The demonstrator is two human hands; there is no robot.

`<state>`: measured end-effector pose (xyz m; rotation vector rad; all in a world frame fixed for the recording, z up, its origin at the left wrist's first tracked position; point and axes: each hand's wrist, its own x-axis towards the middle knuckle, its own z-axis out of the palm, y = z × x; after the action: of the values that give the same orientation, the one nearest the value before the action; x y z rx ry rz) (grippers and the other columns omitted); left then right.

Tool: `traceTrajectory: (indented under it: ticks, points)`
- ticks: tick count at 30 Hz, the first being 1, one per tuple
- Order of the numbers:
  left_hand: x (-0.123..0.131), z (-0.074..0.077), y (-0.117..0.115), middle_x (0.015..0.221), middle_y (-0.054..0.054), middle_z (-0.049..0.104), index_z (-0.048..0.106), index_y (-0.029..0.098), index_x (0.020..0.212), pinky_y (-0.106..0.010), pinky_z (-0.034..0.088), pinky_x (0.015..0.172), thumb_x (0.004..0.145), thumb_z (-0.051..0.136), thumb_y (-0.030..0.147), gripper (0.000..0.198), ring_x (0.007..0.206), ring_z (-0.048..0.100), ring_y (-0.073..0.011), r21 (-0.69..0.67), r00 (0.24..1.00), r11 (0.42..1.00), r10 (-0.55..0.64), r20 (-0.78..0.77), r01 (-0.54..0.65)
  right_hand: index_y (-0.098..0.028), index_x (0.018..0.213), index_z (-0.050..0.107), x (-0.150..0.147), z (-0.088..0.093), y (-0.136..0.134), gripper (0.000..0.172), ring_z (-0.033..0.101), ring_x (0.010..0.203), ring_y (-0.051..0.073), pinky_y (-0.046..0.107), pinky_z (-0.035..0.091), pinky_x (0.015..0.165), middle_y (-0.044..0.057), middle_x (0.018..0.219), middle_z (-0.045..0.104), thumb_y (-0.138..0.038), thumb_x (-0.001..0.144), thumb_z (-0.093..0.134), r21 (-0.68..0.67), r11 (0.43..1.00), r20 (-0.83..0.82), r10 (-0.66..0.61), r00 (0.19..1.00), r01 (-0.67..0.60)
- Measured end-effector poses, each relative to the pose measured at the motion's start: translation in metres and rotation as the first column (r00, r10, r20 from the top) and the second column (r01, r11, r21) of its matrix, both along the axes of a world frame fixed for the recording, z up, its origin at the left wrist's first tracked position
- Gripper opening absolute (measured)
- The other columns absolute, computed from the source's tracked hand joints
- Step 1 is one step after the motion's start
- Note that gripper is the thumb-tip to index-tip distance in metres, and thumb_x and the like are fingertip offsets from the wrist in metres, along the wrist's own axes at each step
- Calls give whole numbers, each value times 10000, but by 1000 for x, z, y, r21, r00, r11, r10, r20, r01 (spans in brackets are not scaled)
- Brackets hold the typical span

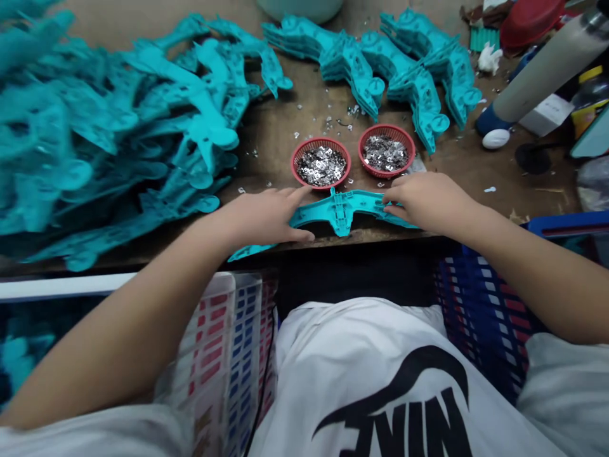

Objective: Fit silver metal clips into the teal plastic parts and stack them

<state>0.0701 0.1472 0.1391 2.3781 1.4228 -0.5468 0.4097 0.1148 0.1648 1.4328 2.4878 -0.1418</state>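
Note:
A long teal plastic part [340,212], winged and ribbed inside, lies along the table's near edge. My left hand [266,219] rests over its left wing, with fingers stretched out on the far side and the thumb apart on the near side. My right hand [423,200] is at the right wing, fingers bent and drawn together against it; whatever is between the fingertips is hidden. Just beyond the part stand a red basket [295,166] and a second red basket [410,143], both filled with small metal clips.
A tall heap of teal parts [157,114] covers the left side. Stacks of similar parts [352,66] lie at the back. To the right are a bottle [542,70] and a white egg-shaped object [495,139]. Plastic crates [223,336] flank my lap. Loose clips dot the table.

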Motion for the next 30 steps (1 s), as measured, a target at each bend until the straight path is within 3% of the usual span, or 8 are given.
traceTrajectory:
  ticks: [4,7,9,13,20,24,27,30]
  points:
    - [-3,24,26,1633,-143,909,749,276,1834,-454,661,1064,1206,667,574,700,1396,883,-410,92,988,995,15,155,-30,-264,1210,983,8,0,3,153,861,1077,316,397,301,710,99,1214,973,-271,1196,831,68,996,-105,59,993,-52]
    - [23,21,52,1628,-170,904,932,263,1573,-510,667,1123,1205,594,379,513,1513,825,-449,225,996,973,36,84,-54,-274,1262,989,12,-2,7,186,868,1141,320,390,366,729,98,1262,982,-284,1201,814,103,992,-171,84,982,-67]
    - [42,12,67,1644,-163,896,976,295,1479,-506,669,1157,1167,642,318,458,1588,788,-460,219,999,975,35,13,-37,-266,1272,999,12,-2,9,201,870,1168,328,390,411,753,108,1283,983,-284,1197,813,87,995,-184,74,980,-59]
    - [60,-6,85,1539,-159,934,975,312,1477,-451,665,1079,1139,726,366,424,1454,854,-433,87,991,996,12,-130,-1,-246,1315,1014,8,-1,10,231,881,1180,339,396,423,764,126,1324,984,-248,1173,831,3,999,-150,54,987,-54]
    - [54,-21,91,1406,-152,961,989,325,1451,-440,654,1008,1082,728,395,457,1337,887,-437,105,990,994,42,-138,-27,-270,1298,1012,3,-5,11,217,871,1121,296,377,335,739,89,1282,989,-263,1192,822,-32,990,-175,132,976,-140]
    - [44,-20,89,1415,-160,955,983,303,1385,-475,664,1022,1109,687,372,410,1331,886,-443,164,999,986,19,-43,-12,-240,1337,1013,8,-11,17,275,889,1164,334,391,448,790,125,1312,990,-238,1179,789,4,996,-282,92,955,-94]
    - [33,-17,82,1439,-164,922,973,292,1303,-511,678,1107,1164,623,396,391,1360,859,-409,294,972,955,-113,208,48,-249,1346,1024,9,-19,20,322,907,1185,332,417,617,984,111,1291,995,-208,1173,755,13,1000,-537,-9,844,19]
    - [28,-13,69,1423,-160,889,953,319,1246,-553,687,1175,1235,554,474,428,1357,826,-376,429,855,899,-291,428,91,-275,1363,1027,6,-29,22,310,927,1214,320,446,712,1105,88,1291,1000,-243,1162,792,-107,985,-778,-166,606,133]
